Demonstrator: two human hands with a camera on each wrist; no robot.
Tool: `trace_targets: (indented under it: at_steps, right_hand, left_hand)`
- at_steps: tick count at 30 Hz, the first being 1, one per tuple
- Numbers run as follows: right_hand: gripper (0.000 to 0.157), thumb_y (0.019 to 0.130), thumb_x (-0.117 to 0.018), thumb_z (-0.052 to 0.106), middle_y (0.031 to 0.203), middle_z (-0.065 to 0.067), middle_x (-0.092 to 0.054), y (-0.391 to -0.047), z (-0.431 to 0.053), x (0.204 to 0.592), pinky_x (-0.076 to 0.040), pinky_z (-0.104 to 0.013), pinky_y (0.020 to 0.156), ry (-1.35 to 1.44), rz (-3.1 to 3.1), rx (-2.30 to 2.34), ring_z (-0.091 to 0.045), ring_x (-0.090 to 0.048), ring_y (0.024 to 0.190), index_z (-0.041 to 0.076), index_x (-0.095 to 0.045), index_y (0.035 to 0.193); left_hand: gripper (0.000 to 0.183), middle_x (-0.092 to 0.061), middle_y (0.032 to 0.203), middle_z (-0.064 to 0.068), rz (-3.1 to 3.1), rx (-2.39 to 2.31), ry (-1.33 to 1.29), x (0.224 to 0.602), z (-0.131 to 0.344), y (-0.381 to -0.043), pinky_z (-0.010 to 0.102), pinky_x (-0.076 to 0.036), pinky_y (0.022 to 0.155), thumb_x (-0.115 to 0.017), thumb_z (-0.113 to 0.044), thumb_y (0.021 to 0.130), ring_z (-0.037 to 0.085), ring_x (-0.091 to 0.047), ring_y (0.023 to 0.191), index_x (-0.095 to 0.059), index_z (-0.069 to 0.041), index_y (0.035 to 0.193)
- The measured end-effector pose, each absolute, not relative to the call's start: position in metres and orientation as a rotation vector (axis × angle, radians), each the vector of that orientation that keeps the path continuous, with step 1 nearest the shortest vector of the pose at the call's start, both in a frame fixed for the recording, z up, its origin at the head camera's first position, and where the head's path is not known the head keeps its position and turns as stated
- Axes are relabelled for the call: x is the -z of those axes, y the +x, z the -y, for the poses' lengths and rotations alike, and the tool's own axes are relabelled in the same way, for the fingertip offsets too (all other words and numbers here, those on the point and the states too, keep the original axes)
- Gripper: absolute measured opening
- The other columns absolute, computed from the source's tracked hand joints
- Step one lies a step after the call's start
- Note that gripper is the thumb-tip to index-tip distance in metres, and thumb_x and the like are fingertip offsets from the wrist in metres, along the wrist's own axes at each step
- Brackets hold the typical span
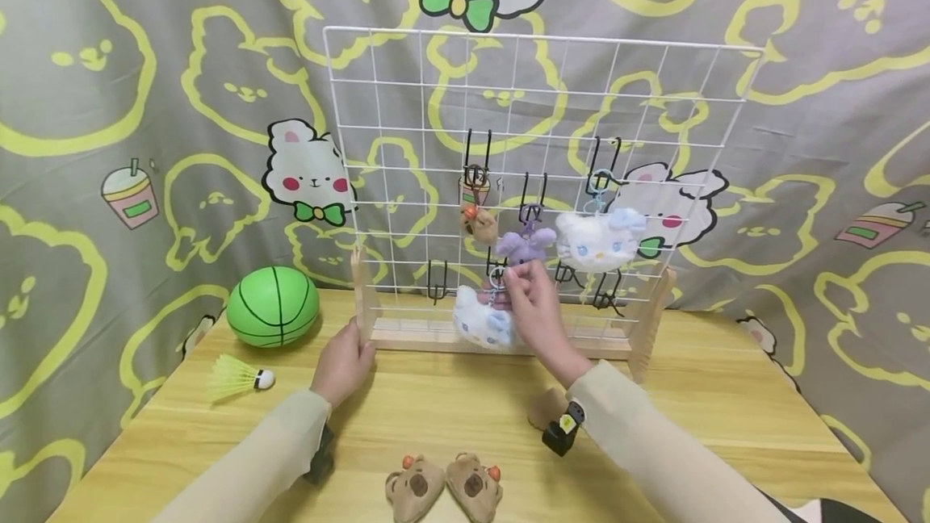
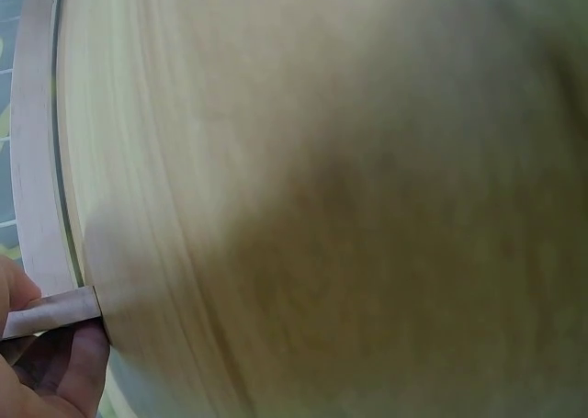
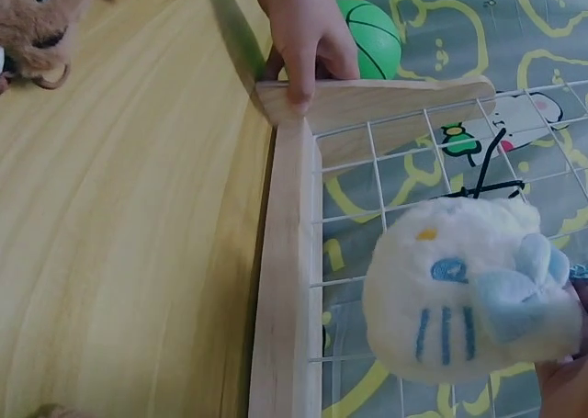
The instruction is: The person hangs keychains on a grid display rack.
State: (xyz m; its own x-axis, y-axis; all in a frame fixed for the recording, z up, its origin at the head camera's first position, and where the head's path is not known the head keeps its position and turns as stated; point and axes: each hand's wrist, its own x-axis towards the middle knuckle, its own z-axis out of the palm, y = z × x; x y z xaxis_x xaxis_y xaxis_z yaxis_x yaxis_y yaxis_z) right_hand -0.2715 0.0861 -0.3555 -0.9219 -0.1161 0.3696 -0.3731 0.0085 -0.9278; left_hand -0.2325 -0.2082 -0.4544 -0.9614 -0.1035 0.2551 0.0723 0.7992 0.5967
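Note:
My right hand (image 1: 538, 311) pinches the ring of a white plush cat-head keychain (image 1: 481, 324) with a blue bow, in front of the lower part of a white wire grid (image 1: 414, 129). In the right wrist view the plush cat head (image 3: 413, 289) hangs close to the wires. My left hand (image 1: 344, 363) grips the left end of the grid's wooden stand (image 1: 407, 336); the left wrist view has its thumb and fingers around the wood. Above the right hand hang a purple plush keychain (image 1: 529, 244), a brown plush keychain (image 1: 479, 226) and another white plush cat head (image 1: 597, 242).
Black hooks (image 1: 437, 281) sit at several spots on the grid. A green ball (image 1: 273, 307) and a yellow shuttlecock (image 1: 243, 378) lie at the left of the wooden table (image 1: 349, 434). Two brown plush heads (image 1: 416, 487) lie at the front, with another brown item (image 1: 546, 408) partly behind the right wrist.

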Motion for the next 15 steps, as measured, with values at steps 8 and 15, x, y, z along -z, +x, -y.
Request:
trace_targets:
  at_steps: [8,15]
  right_hand:
    - [0.014,0.111,-0.045,0.008,0.109,-0.034,-0.073,-0.2719,-0.076,0.3564,-0.064,-0.027,0.075,0.499,2.147,-1.882,-0.043,-0.077,0.092,-0.005,-0.049,0.114]
    - [0.014,0.11,-0.047,0.008,0.107,-0.031,-0.074,-0.2731,-0.0768,0.3608,-0.065,-0.032,0.078,0.497,2.176,-1.776,-0.043,-0.078,0.093,-0.005,-0.051,0.114]
  left_hand:
    - [0.046,-0.068,0.098,0.024,2.71,0.928,0.027,0.4532,0.2081,-0.2309,0.051,-0.058,0.077,-0.058,-0.006,0.099,0.031,-0.062,0.08,-0.05,0.012,0.14]
    - [0.047,-0.068,0.098,0.024,2.728,0.93,0.024,0.4516,0.2068,-0.2311,0.049,-0.057,0.074,-0.057,-0.005,0.098,0.029,-0.061,0.079,-0.049,0.014,0.14]
